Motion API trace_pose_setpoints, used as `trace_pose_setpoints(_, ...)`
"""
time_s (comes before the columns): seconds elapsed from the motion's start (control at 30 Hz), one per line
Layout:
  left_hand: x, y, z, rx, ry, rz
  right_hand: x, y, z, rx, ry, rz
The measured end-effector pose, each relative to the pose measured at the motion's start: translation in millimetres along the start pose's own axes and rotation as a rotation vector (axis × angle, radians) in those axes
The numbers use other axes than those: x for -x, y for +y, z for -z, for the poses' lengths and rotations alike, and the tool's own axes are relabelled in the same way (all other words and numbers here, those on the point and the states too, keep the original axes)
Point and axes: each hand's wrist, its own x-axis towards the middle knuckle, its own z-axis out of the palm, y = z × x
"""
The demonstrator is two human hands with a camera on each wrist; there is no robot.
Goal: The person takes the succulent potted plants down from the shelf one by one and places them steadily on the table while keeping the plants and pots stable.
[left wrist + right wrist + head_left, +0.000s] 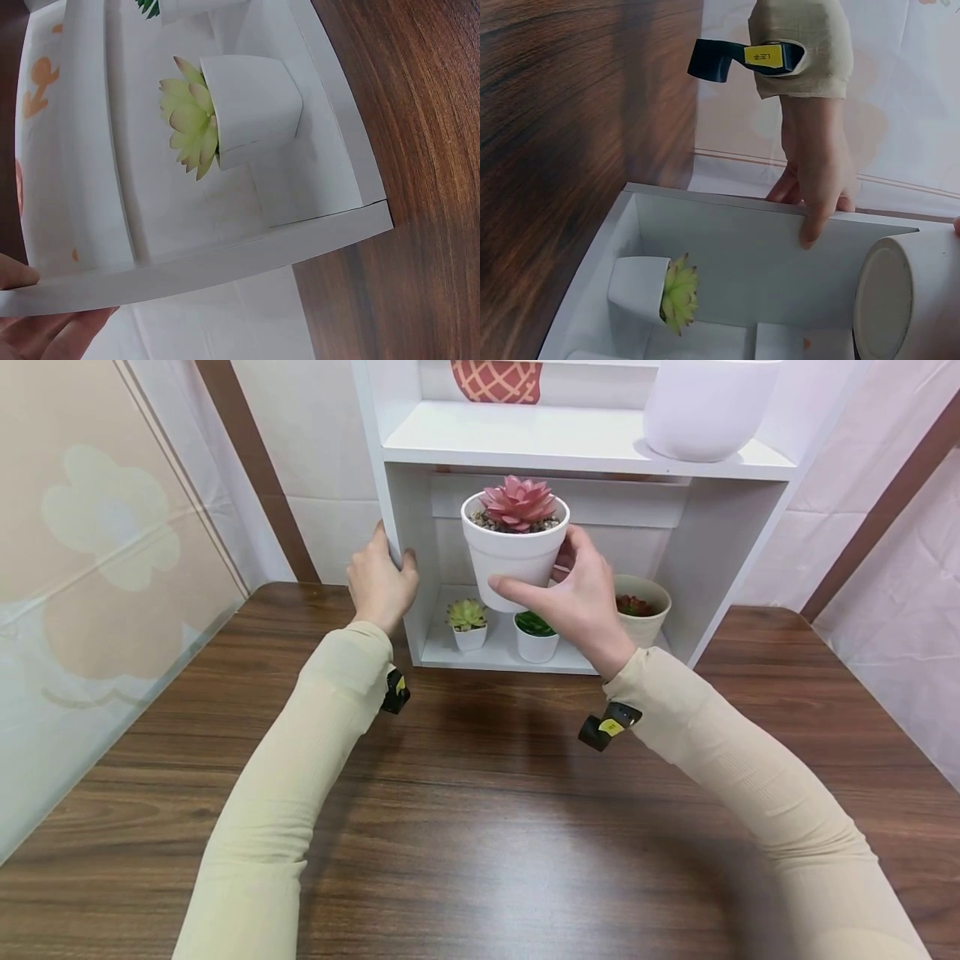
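Observation:
My right hand (581, 593) holds a white pot with a pink succulent (513, 543), thumb across its front and fingers behind. The pot is raised in front of the lower compartment of a white shelf (517, 464); its base faces the camera in the right wrist view. My left hand (382, 578) grips the shelf's left side panel, thumb on the inner face and fingers outside, as the left wrist view (45, 330) also shows. Below the raised pot stand a light-green succulent in a small white pot (468, 625) and a dark-green one (536, 637), partly covered by the raised pot.
A cream pot with a reddish plant (641, 610) stands at the compartment's right, partly behind my right hand. A large white pot (708, 410) sits on the upper board's right. The shelf stands at the back of a brown wooden table (480, 827), with pale fabric behind.

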Motion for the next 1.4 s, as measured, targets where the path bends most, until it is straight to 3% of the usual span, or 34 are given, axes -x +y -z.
trace_pose_setpoints(1.4,-0.5,1.0,-0.5,0.003,-0.005,0.013,18.4,32.8,-15.4,0.032,-0.07,-0.072)
